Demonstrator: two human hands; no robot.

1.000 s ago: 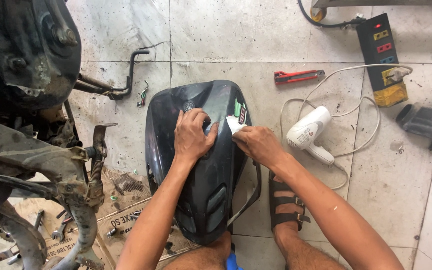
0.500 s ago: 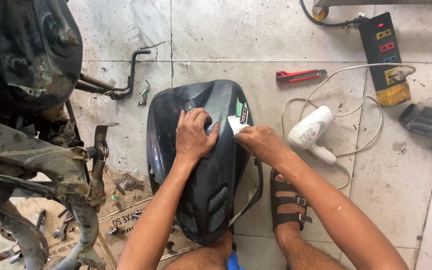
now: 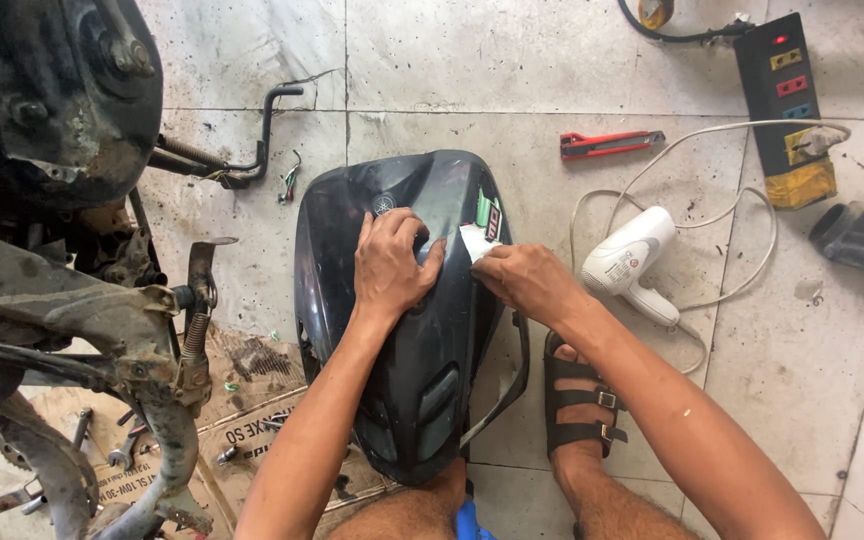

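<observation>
Fingers (image 3: 492, 262) of our right hand (image 3: 527, 280) pinch a white sticker (image 3: 474, 243) at the black scooter panel's (image 3: 412, 400) right edge on the tiled floor (image 3: 552, 60), left hand (image 3: 392, 265) pressing flat, mid-peel we judge; next, a slow steady pull.

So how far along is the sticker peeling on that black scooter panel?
Early to midway, it seems. Done: a white flap of the sticker is lifted. In hand: the right hand pinches that flap while the left hand presses the black panel. Left: the colourful part beyond the flap remains stuck.
</observation>
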